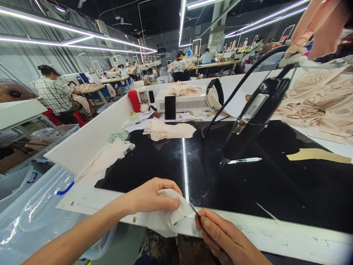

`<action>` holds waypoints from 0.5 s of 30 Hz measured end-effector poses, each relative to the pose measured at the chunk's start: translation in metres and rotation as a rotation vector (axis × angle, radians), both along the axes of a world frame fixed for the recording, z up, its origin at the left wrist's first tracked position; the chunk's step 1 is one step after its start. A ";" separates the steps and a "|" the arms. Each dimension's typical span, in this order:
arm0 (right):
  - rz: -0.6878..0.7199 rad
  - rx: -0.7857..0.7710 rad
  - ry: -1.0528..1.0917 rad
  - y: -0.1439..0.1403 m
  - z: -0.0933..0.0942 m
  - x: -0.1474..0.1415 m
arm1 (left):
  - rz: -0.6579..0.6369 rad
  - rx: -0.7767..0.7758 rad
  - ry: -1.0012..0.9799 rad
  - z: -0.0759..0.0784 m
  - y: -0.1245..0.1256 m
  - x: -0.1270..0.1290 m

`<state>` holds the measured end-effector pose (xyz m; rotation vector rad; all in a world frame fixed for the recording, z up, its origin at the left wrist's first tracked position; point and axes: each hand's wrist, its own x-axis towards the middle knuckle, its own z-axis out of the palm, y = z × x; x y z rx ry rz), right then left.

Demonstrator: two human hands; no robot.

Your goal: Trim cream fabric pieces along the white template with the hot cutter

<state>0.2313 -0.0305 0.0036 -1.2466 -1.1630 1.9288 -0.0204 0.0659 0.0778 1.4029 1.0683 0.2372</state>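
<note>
My left hand point(151, 197) pinches a folded piece of whitish fabric point(180, 210) between thumb and fingers, over the table's front edge. Part of the fabric hangs below that edge. In my right hand point(220, 232) is a thin dark pointed tool point(195, 210), perhaps tweezers; most of it is hidden by the fingers. Its tip points up and left, touching or very close to the fabric's right edge. Beyond both hands lies the glossy black table surface point(154, 165), with a stack of cut cream fabric pieces point(169, 131) toward the back.
A black cutting machine point(256, 114) with a cable stands at the right, beside a silver pen point(245, 160). Cream fabric point(317, 99) is heaped at far right. A phone point(170, 107) leans on a white box point(190, 101). Clear plastic bins point(46, 206) stand left. People work behind.
</note>
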 end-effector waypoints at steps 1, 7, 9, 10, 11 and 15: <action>0.026 -0.025 0.021 0.001 0.000 0.001 | -0.004 0.007 0.005 0.000 0.000 0.000; 0.094 -0.064 0.035 0.005 0.005 0.004 | -0.033 0.024 0.010 -0.001 -0.001 -0.004; 0.097 -0.064 0.027 0.005 0.006 0.003 | -0.047 0.036 0.017 -0.003 -0.002 -0.005; 0.098 -0.065 0.024 0.005 0.006 0.003 | -0.051 0.044 0.020 -0.003 -0.002 -0.005; 0.099 -0.067 0.022 0.005 0.006 0.003 | -0.058 0.053 0.022 -0.004 -0.002 -0.005; 0.105 -0.066 0.030 0.005 0.005 0.001 | -0.078 0.070 0.023 -0.005 -0.001 -0.005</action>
